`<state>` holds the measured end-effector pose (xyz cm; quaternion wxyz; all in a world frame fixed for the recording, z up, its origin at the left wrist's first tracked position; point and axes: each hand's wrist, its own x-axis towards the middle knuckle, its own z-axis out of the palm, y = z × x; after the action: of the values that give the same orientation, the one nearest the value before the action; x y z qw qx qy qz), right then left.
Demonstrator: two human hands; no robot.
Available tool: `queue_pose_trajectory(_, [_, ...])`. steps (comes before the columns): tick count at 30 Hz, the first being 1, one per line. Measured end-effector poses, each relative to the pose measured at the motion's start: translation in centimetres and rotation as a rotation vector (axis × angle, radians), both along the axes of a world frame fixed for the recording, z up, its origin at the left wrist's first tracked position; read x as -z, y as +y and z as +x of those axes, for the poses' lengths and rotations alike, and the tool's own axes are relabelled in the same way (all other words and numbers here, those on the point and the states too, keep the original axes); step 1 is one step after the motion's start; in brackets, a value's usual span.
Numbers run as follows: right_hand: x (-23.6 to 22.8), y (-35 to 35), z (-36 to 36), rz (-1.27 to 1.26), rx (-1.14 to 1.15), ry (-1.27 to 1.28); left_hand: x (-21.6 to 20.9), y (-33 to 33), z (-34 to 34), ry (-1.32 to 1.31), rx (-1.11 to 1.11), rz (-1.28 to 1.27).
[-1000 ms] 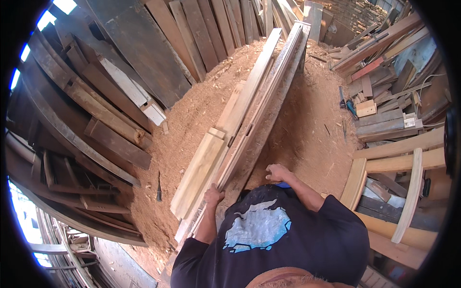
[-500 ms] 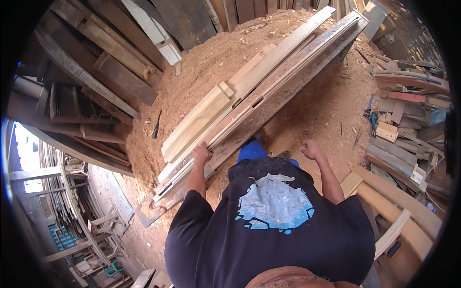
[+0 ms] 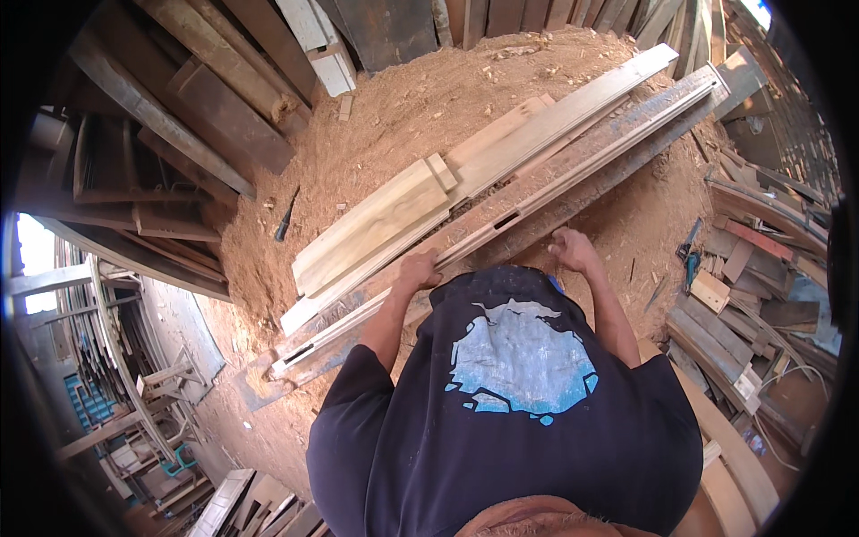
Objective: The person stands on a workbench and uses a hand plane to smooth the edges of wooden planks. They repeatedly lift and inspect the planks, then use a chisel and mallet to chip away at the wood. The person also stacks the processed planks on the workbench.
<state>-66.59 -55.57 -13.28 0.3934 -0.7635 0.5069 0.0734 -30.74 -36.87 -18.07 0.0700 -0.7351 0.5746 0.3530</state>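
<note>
A long, pale wooden rail [image 3: 501, 221] with dark slots cut in its edge lies diagonally along a worn workbench [image 3: 573, 199]. My left hand [image 3: 419, 269] is closed round it toward its near end. Beside the bench's near edge, my right hand [image 3: 574, 250] hangs off the rail with fingers curled; whatever may be in them is too small to make out. Past the rail, a long pale plank [image 3: 573, 112] and shorter light boards [image 3: 376, 219] lie on the bench, one stacked on another.
Sawdust [image 3: 394, 116] covers the ground around the bench. A dark-handled tool [image 3: 286, 215] lies in it at the left. Dark planks [image 3: 233, 116] lean at the far left. Offcuts [image 3: 716, 336] and a blue tool [image 3: 690, 259] lie at the right.
My view has shifted. My left hand has moved farther up along the rail, and my right hand has come closer to the bench edge.
</note>
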Motion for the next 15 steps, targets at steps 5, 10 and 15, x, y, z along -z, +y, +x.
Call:
queue_pose_trajectory(5, [1.1,-6.6,4.0,-0.111,-0.024,-0.031,1.6,-4.6,-2.0,0.240,0.063,-0.077])
queue_pose_trajectory(10, [1.4,-11.2,8.2,-0.129,-0.145,0.029,2.2,-5.4,-3.1,0.243,-0.059,-0.008])
queue_pose_trajectory(15, [6.2,-15.5,10.5,-0.145,-0.263,0.084,2.1,-5.4,-2.9,0.285,-0.147,0.068])
